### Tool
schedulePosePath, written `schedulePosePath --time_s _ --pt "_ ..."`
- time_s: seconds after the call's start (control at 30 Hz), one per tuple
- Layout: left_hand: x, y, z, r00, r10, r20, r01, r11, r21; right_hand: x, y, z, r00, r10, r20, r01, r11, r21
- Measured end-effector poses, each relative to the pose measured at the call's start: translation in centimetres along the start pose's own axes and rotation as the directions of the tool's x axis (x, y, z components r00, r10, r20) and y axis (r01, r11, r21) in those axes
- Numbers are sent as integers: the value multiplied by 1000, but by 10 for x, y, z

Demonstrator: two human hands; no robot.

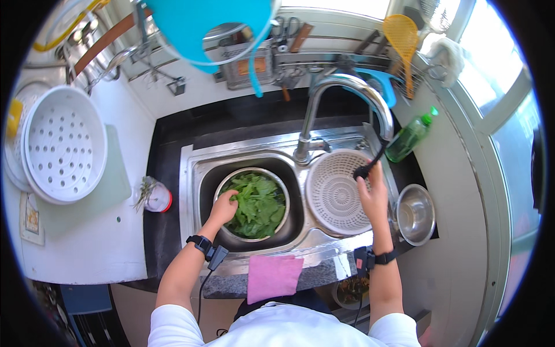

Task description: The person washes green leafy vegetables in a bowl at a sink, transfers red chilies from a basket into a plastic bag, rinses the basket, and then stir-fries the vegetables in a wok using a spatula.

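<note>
My left hand is at the left side of a round metal bowl, its fingers curled against leafy greens. Whether those fingers grip any leaves is hidden. The bowl stands in the left sink basin, with the greens heaped up to its rim. Over the right side of a white plastic colander, my right hand holds the black nozzle on the end of the curved chrome faucet. No water stream is visible from the nozzle. The colander covers much of the sink's right side.
A green soap bottle and a small metal bowl stand right of the sink. Leftward are a jar with sprigs and white perforated baskets. A pink cloth drapes over the front edge. A blue plastic item hangs above.
</note>
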State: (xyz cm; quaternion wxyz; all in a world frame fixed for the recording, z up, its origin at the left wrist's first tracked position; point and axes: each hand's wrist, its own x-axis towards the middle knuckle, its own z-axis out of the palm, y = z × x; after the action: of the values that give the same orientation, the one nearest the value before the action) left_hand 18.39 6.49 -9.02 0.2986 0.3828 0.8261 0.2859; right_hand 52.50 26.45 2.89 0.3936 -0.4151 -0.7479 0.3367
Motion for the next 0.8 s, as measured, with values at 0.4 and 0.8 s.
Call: schedulePosePath --time_s 0.4,0.8 --pt "39 -29 24 942 61 329 -246 791 560 -61 19 251 677 -139 723 481 827 -292" --pt "80 -67 84 904 -229 360 -179 563 807 -48 90 356 389 322 863 734 457 -502"
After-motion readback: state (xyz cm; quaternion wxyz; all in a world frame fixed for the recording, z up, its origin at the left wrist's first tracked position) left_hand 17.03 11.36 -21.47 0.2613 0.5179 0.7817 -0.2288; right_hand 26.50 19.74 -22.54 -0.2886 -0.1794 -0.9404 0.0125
